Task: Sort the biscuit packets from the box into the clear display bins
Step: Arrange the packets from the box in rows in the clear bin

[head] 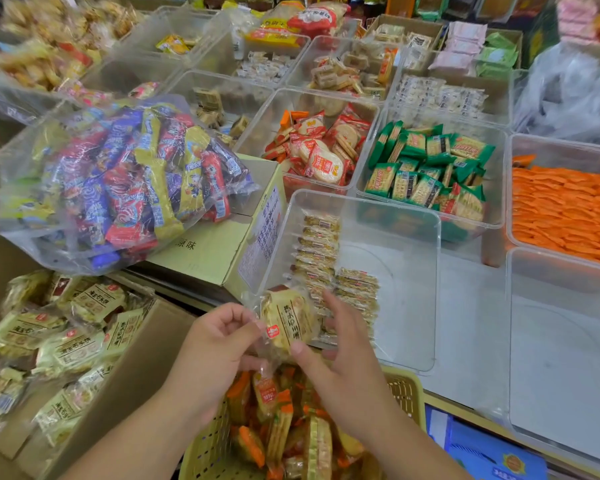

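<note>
The left hand (219, 344) is pinching a packet (288, 323) by its crimped end and the right hand (340, 358) is gripping its lower edge, at the bin (361, 203)'s near-left corner. It is looking light, slippery and crumbly, so holding the sealed edges is seeming safest.

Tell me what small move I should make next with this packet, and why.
Probably carry the biscuit packet forward over the near wall of the clear bin and stand it beside the rows of matching packets. The left hand and right hand both pinch it at that bin's near corner, and the rows fill only the bin's left side.
</note>
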A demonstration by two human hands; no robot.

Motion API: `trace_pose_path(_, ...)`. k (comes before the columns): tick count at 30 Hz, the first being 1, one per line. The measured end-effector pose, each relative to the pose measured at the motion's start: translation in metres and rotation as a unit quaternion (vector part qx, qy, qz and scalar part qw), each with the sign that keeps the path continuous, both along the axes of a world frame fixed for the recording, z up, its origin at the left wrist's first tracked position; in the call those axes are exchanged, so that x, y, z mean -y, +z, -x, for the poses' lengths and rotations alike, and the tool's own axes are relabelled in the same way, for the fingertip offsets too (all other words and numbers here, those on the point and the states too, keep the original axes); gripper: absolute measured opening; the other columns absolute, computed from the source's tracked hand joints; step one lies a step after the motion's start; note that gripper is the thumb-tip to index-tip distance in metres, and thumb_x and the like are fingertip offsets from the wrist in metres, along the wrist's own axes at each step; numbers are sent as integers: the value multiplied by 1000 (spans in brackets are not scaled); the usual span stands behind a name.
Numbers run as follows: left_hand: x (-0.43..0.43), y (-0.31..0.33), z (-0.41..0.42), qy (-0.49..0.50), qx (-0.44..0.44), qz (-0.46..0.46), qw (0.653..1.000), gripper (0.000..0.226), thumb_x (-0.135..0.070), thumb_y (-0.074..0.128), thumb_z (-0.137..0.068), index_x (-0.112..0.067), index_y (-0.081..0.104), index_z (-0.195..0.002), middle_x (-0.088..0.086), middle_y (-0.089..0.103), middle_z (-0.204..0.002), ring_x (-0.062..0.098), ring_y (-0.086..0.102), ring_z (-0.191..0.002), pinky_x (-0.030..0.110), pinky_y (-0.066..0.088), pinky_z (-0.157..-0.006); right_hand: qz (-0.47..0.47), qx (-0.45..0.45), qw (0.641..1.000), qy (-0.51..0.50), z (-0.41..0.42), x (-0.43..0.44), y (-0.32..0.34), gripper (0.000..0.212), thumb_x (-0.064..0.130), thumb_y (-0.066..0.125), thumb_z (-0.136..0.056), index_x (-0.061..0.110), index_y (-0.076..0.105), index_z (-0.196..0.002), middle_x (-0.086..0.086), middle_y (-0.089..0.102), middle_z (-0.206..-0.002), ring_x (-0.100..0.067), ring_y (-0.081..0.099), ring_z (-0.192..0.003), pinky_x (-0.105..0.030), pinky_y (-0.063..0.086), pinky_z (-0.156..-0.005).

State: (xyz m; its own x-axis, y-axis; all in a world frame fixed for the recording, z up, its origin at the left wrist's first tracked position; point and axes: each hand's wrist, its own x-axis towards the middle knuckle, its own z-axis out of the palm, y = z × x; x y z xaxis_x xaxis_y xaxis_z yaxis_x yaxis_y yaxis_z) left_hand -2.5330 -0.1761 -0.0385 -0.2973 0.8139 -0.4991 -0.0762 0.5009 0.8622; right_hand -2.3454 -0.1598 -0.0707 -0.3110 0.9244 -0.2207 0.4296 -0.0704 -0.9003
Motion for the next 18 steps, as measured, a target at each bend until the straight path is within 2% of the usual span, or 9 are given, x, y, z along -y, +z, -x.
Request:
trace_pose_path(3, -9, -3, -6, -31, -32, -35, 998, 26, 0, 71, -92, -13, 64, -70, 7, 67, -68, 16, 68, -65, 26, 58, -58, -63, 47, 996, 38, 8, -2, 4, 80, 71, 55, -84, 51, 19, -153, 33, 19, -155, 10, 18, -144, -27, 26, -118)
trace_pose_path(6, -19, -7, -15, -106, -56, -62, 991, 28, -5, 73, -91, -18, 62, -69, -6, 69, -69, 8, 63, -66, 18, 51, -61, -54, 37, 997, 31, 13, -10, 7, 82, 63, 63, -87, 47, 21, -155, 26, 24, -158, 4, 22, -146, -31, 30, -120)
trace_pose_path(8, -25, -7, -21, -145, -40, -68, 986, 19, -17, 76, -87, -19, 64, -73, -16, 78, -91, -2, 71, -87, 13, 50, -74, -64, 23, 998, -11, 11, -21, 6, 70, 43, 65, -94, 41, 31, -154, 20, 41, -150, 1, 39, -137, -35, 43, -112)
trace_pose_path(10, -31, -5, -27, -180, -32, -71, 981, 16, -36, 76, -79, -26, 65, -76, -21, 75, -113, -9, 65, -112, 12, 49, -86, -94, 29, 994, -54, 5, -35, 3, 53, 30, 61, -98, 38, 44, -148, 19, 57, -134, 3, 53, -121, -30, 50, -101)
trace_pose_path(12, -36, -5, -30, -219, -58, -67, 972, 24, -54, 69, -76, -32, 64, -84, -21, 72, -121, -8, 61, -119, 24, 48, -97, -113, 32, 990, -79, -3, -50, 0, 43, 21, 56, -100, 38, 53, -140, 19, 65, -121, 2, 59, -107, -21, 50, -91)
trace_pose_path(13, -39, -7, -30, -237, -96, -59, 965, 30, -61, 65, -76, -36, 62, -92, -25, 69, -125, -8, 60, -117, 27, 47, -100, -119, 35, 989, -85, -7, -59, -2, 43, 19, 55, -101, 38, 55, -138, 19, 67, -118, 2, 60, -103, -16, 49, -85)
trace_pose_path(15, -44, -12, -26, -261, -226, -50, 937, 38, -72, 57, -78, -47, 56, -106, -35, 56, -128, -5, 57, -108, 21, 41, -94, -127, 53, 987, -86, -18, -78, -10, 43, 15, 54, -101, 37, 57, -138, 16, 68, -117, -2, 61, -102, -17, 47, -82)
trace_pose_path(16, -47, -16, -22, -265, -299, -47, 915, 42, -72, 57, -81, -51, 52, -116, -35, 49, -131, -2, 53, -113, 18, 39, -95, -132, 72, 985, -86, -24, -90, -15, 42, 14, 54, -101, 35, 58, -138, 12, 67, -118, -6, 60, -101, -18, 45, -81)
trace_pose_path(18, -50, -29, -11, -271, -403, -16, 874, 67, -67, 60, -89, -37, 42, -146, -19, 40, -151, 11, 39, -139, 25, 33, -111, -144, 126, 978, -80, -38, -114, -29, 38, 13, 56, -101, 27, 63, -135, 3, 67, -117, -12, 57, -98, -20, 42, -78)
